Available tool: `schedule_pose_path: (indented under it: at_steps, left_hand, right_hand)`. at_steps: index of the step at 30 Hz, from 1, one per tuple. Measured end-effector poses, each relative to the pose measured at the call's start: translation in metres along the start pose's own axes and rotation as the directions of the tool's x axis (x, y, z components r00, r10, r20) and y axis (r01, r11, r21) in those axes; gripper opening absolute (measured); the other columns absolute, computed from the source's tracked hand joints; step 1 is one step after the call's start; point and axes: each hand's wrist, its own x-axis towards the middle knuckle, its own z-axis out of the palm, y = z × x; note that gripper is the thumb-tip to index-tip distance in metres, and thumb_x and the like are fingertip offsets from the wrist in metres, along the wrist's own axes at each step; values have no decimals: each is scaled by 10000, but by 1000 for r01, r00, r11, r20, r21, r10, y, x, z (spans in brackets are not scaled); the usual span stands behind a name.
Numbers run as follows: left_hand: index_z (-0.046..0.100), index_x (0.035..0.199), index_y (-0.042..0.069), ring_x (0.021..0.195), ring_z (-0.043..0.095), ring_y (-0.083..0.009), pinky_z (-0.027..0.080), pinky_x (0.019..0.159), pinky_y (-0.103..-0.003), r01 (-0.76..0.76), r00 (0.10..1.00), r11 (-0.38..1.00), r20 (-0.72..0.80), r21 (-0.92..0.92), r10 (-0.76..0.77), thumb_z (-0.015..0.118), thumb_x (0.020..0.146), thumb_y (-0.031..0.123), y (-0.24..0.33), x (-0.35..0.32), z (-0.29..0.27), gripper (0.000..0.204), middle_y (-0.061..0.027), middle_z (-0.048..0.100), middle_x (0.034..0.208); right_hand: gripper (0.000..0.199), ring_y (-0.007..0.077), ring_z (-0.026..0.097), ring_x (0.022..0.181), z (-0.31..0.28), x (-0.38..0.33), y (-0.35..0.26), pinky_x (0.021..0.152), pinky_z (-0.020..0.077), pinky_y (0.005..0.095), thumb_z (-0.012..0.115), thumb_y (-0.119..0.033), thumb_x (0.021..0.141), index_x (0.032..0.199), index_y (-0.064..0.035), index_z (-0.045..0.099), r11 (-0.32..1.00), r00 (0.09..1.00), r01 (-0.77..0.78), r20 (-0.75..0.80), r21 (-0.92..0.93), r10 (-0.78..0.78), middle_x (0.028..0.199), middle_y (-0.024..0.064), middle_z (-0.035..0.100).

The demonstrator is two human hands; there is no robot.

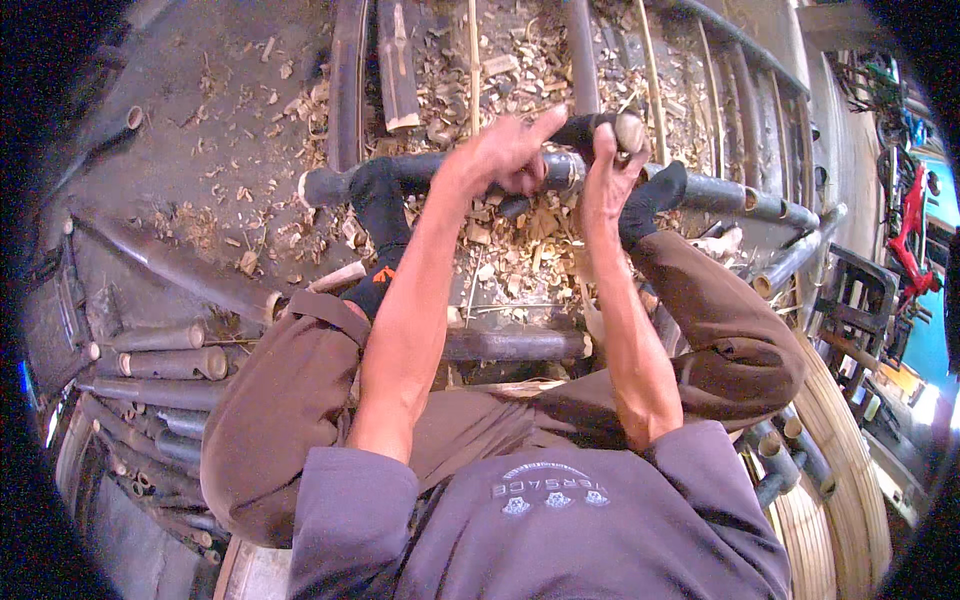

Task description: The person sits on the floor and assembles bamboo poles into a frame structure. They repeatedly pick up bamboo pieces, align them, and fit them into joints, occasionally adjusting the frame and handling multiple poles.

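Floor: concrete (pixel 200 130) strewn with pale wood shavings (pixel 500 90) and dark bamboo lengths.
Pole: long dark bamboo pole (pixel 420 172) lying crosswise in front of the seated person, under both feet in black socks (pixel 385 215).
Left hand: left hand (pixel 510 150) pressed onto the pole, forefinger stretched out.
Right hand: right hand (pixel 605 170) clenched round a short dark tool handle (pixel 600 128) (its working end is hidden), just above the pole.
Around: cut bamboo pieces (pixel 165 362) stacked at the left; curved pale strips (pixel 840 450) at the right.

Probably a bamboo workshop: dark bamboo poles (pixel 160 362) and wood shavings (pixel 500 70) cover the floor.
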Motion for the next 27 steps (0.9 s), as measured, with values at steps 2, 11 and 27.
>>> schedule_pose_path:
  at_steps: [2,11,27]
  left_hand:
    - [621,993,-43,641,625,-223,527,585,-340,161,987,912,78,-377,-142,393,855,746,-41,-10,3,833,-146,666,849]
    - [454,1184,-71,1094,543,-333,411,936,-407,-228,925,835,380,500,25,354,983,525,-129,-11,55,637,-250,589,1092]
    - [552,1023,-115,952,582,-465,431,837,-497,-103,993,939,86,328,79,311,946,624,-143,0,50,781,-342,598,969]
  right_hand:
    - [506,147,518,824,12,-37,-16,744,472,299,689,-281,862,1205,-54,394,962,974,221,-23,-160,-227,993,86,565]
    - [927,262,508,1137,-33,-137,52,946,449,347,656,-177,865,1519,-167,-1,954,948,39,314,-297,59,1300,132,485]
    - [678,173,541,1083,1,-109,95,921,436,287,567,-233,945,1502,-77,213,947,903,-215,319,-240,286,1283,111,546]
